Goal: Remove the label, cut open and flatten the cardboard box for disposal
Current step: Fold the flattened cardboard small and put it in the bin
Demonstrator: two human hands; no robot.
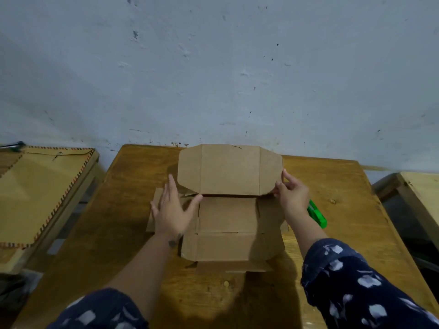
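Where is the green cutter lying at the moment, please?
In the head view, the green cutter lies on the wooden table, right of the cardboard box, partly hidden behind the right hand.

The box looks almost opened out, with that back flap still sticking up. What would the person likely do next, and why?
Probably press the raised lid panel back and down onto the table. The rest of the cardboard box already lies spread flat, the right hand pinches that panel's right wing, and the left hand rests open on the left flap, steadying it.
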